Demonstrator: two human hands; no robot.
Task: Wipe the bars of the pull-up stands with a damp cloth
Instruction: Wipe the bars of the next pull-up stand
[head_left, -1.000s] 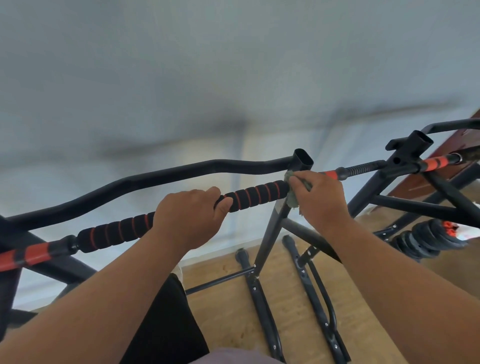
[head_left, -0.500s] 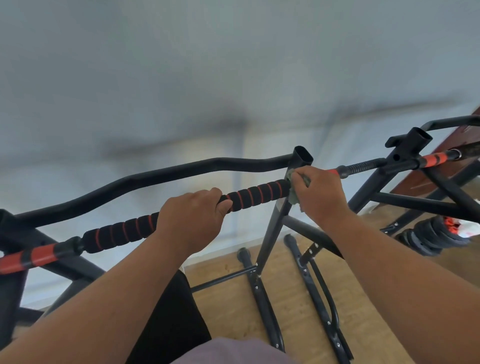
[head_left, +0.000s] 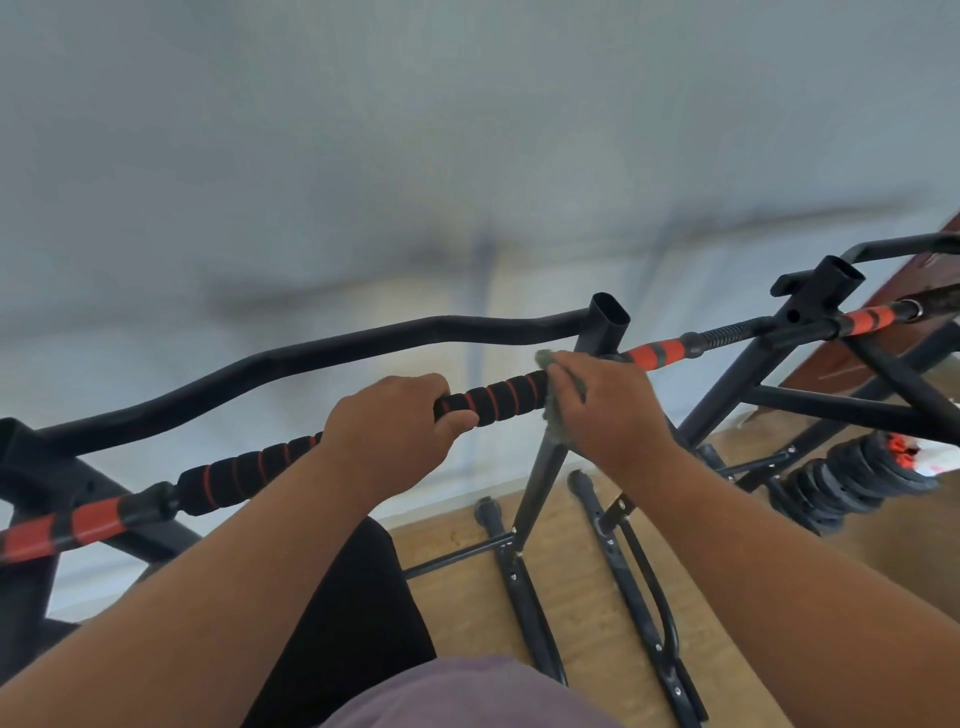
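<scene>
While the left hand (head_left: 387, 434) grips the foam-covered bar (head_left: 498, 397) of the pull-up stand, the right hand (head_left: 610, 410) presses a grey cloth (head_left: 553, 421) around the same bar beside the black upright post (head_left: 597, 353). Weight plates (head_left: 852, 480) lie on the wooden floor (head_left: 582, 613) at right.

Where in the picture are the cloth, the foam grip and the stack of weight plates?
cloth (head_left: 558, 415): head view, the part hanging below the bar.
foam grip (head_left: 498, 397): head view, between the hands.
weight plates (head_left: 852, 480): head view, middle of the stack.
</scene>
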